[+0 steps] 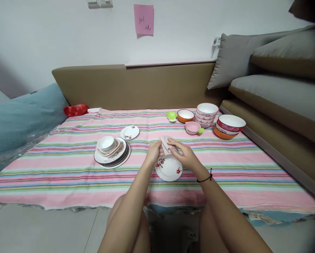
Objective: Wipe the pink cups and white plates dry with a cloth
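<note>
Wearer, seen from above.

- Left forearm and right forearm: bare along the whole length that shows, from the lower frame edge to the wrist.
- Right wrist: one thin black band, cord-like and snug. A short dark end sticks up from it on the outer side. Cannot tell whether it is a hair tie or a string bracelet.
- Left grip and right grip: bare, slim fingers; nails too small to judge.
- Beneath the forearms: left leg and right leg, rounded and uncovered where visible.
</note>
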Demonstrator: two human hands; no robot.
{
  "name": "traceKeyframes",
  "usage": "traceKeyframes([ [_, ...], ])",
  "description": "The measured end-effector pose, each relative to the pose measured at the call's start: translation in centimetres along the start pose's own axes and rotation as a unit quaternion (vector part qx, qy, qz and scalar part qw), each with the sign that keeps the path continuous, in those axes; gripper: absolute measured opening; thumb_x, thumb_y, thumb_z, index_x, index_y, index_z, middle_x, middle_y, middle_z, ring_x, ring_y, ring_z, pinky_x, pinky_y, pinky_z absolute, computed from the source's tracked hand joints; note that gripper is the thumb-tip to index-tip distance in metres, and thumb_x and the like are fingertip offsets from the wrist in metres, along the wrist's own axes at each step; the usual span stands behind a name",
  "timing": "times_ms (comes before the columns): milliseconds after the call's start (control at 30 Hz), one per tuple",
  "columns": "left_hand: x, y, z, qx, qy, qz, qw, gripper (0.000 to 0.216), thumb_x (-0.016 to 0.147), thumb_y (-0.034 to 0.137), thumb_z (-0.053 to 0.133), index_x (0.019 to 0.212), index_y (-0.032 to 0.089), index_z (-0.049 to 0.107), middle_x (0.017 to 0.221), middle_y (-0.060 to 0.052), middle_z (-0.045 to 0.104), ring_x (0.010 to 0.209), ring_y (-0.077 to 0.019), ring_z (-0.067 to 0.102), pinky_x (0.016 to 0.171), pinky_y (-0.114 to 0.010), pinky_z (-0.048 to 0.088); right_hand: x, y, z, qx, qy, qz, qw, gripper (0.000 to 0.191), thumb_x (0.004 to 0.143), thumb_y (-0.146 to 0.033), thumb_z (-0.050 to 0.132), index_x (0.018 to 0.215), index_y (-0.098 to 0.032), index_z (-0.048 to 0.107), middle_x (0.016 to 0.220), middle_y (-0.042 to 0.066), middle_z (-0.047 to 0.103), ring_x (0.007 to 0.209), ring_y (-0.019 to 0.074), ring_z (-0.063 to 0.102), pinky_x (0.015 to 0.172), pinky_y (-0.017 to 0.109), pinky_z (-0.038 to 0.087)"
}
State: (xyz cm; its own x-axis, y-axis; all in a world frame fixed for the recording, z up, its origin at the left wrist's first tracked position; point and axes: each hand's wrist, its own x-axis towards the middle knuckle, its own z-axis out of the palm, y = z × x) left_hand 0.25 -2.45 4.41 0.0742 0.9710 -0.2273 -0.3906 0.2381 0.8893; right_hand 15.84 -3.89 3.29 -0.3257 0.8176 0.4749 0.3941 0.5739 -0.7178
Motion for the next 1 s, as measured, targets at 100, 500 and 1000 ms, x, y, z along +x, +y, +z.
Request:
traceKeyframes([
  [100,-0.1,0.0,0.1,0.001,0.006,-0.006,1.0,0.015,0.083,0.022,0.051,0.078,0.013,0.063,0.064,-0.003,0.067,0.05,-0.0133,0.06,0.05,-0.023,0.048,-0.1,0.2,0.0,-0.059,0.032,-0.033,0.997,0.026,0.084,-0.016,0.055,0.107,-0.021,0.067,0.131,0.01,0.061,0.122,0.0233,0.057,0.104,0.041,0.047],
  [500,0.1,0.3,0.2,-0.038,0.016,-0.015,0.999,0.018,0.083,0.031,0.055,0.078,0.014,0.06,0.063,-0.004,0.064,0.049,-0.0132,0.059,0.053,-0.025,0.05,-0.1,-0.3,-0.8,-0.217,0.016,-0.135,0.967,0.026,0.093,-0.017,0.045,0.1,-0.021,0.07,0.112,0.009,0.07,0.105,0.025,0.062,0.095,0.044,0.05],
  [1000,0.4,1.0,-0.7,-0.017,0.109,0.026,0.994,0.016,0.076,0.031,0.061,0.075,0.014,0.06,0.057,0.002,0.058,0.047,-0.0107,0.053,0.047,-0.021,0.042,0.0,-0.8,0.0,-0.195,-0.005,-0.149,0.969,0.028,0.096,-0.021,0.043,0.11,-0.02,0.067,0.113,0.009,0.069,0.108,0.0238,0.062,0.095,0.043,0.049],
])
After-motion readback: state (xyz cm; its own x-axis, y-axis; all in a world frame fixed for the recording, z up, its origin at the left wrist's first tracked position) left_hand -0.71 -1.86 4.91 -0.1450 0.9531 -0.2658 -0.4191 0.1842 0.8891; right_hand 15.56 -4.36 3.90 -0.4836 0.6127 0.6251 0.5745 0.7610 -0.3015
